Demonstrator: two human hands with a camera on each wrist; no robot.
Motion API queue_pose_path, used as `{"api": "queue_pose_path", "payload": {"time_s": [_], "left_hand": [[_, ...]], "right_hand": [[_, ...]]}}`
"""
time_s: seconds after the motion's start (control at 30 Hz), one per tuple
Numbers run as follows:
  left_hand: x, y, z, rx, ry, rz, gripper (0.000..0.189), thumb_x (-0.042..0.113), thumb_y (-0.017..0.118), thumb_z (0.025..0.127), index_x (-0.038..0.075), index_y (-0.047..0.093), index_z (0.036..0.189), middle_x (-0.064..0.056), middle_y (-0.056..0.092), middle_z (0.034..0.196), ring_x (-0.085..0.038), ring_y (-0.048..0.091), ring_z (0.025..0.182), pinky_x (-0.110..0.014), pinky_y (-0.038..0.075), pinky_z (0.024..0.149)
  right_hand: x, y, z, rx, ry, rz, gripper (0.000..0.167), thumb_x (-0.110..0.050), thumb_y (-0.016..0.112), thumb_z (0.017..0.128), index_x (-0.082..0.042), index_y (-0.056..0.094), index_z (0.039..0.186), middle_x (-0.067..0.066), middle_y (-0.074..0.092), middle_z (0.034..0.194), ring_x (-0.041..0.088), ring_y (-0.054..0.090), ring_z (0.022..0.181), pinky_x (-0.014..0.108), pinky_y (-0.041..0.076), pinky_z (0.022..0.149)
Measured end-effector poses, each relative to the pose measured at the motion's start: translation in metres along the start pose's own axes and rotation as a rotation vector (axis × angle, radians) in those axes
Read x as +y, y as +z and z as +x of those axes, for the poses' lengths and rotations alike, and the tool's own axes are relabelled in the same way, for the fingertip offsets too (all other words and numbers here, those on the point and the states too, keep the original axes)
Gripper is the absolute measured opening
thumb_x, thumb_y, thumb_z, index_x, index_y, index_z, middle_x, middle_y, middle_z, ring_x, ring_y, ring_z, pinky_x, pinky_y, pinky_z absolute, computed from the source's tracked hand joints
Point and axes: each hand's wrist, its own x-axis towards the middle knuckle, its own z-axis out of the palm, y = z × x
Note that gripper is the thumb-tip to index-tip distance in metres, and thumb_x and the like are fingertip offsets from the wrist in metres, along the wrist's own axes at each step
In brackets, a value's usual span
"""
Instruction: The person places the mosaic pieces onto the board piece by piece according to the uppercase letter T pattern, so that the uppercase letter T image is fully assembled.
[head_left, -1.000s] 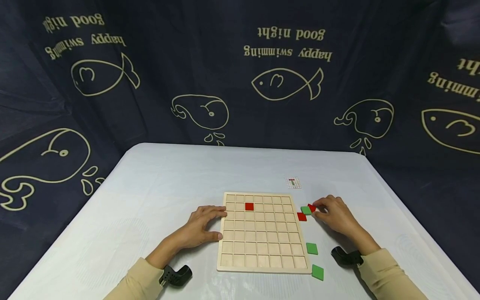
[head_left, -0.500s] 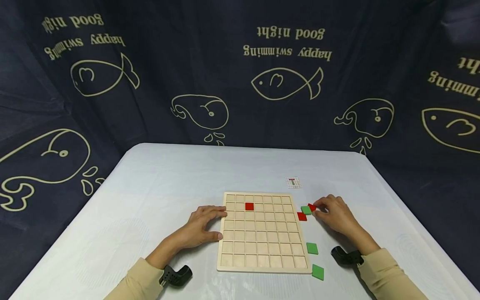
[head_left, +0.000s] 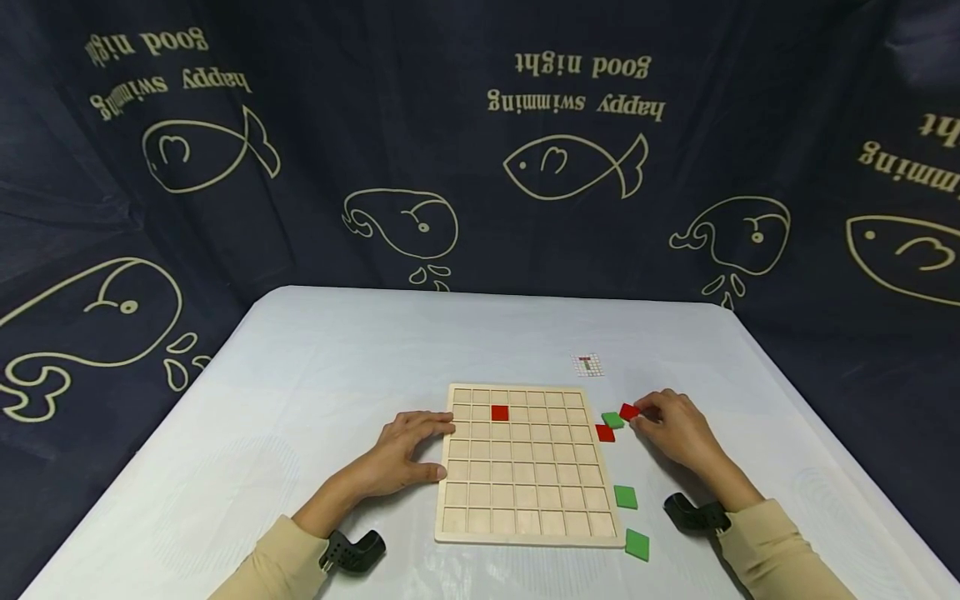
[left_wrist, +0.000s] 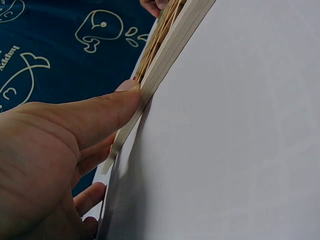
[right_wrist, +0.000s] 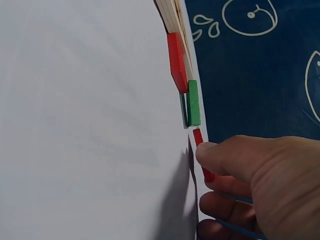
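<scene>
My right hand (head_left: 678, 429) pinches a red square tile (head_left: 629, 412) between thumb and fingers, right of the board; the right wrist view shows the tile (right_wrist: 198, 137) gripped at its near end. A green tile (head_left: 612, 420) lies beside it, close to another red tile (head_left: 605, 433) by the board's right edge. My left hand (head_left: 402, 450) rests along the left edge of the wooden grid board (head_left: 525, 452), thumb and fingertips touching its rim with fingers fairly straight. One red tile (head_left: 499, 413) sits in a cell near the board's upper left.
Two more green tiles, an upper one (head_left: 626, 497) and a lower one (head_left: 637, 545), lie along the board's right side. Behind the board is a small pattern card (head_left: 588, 365) with a grid drawing. A dark printed cloth (head_left: 465, 125) hangs beyond the white table (head_left: 337, 350).
The red tile in my right hand has slid slightly right, apart from the green tile, and more of it shows. My left hand stays where it was.
</scene>
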Motion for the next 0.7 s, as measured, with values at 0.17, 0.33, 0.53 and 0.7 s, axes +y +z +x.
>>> {"api": "queue_pose_path", "payload": {"time_s": [0.17, 0.33, 0.53, 0.7], "left_hand": [[0.000, 0.000, 0.000, 0.004, 0.001, 0.008, 0.058, 0.030, 0.073, 0.081, 0.014, 0.053, 0.133, -0.002, 0.042, 0.147, -0.029, 0.031, 0.133, -0.056, 0.019, 0.104], [-0.001, 0.000, 0.000, 0.009, 0.004, 0.015, 0.058, 0.030, 0.073, 0.080, 0.014, 0.053, 0.133, -0.002, 0.042, 0.147, -0.029, 0.032, 0.132, -0.055, 0.020, 0.104], [-0.001, 0.000, 0.000, 0.009, 0.004, 0.016, 0.058, 0.030, 0.073, 0.080, 0.014, 0.053, 0.133, -0.002, 0.042, 0.147, -0.029, 0.031, 0.133, -0.055, 0.020, 0.104], [-0.001, 0.001, 0.000, 0.009, 0.005, 0.014, 0.058, 0.030, 0.073, 0.080, 0.014, 0.053, 0.133, -0.002, 0.042, 0.147, -0.029, 0.031, 0.134, -0.055, 0.020, 0.103]], "right_hand": [[-0.001, -0.001, 0.000, 0.011, 0.000, 0.010, 0.023, -0.013, 0.070, 0.079, 0.000, 0.069, 0.098, 0.012, 0.061, 0.085, 0.027, 0.054, 0.084, 0.040, 0.042, 0.071], [-0.003, -0.002, 0.000, 0.014, -0.002, 0.023, 0.022, -0.014, 0.070, 0.080, 0.000, 0.069, 0.097, 0.012, 0.062, 0.086, 0.026, 0.054, 0.084, 0.039, 0.042, 0.071], [-0.006, -0.003, 0.001, 0.001, 0.000, 0.037, 0.025, -0.017, 0.071, 0.080, -0.001, 0.069, 0.100, 0.011, 0.062, 0.088, 0.026, 0.054, 0.086, 0.037, 0.042, 0.070], [-0.011, -0.005, 0.000, -0.003, -0.013, 0.047, 0.025, -0.018, 0.070, 0.081, -0.003, 0.070, 0.101, 0.010, 0.063, 0.089, 0.024, 0.054, 0.086, 0.034, 0.041, 0.070]]}}
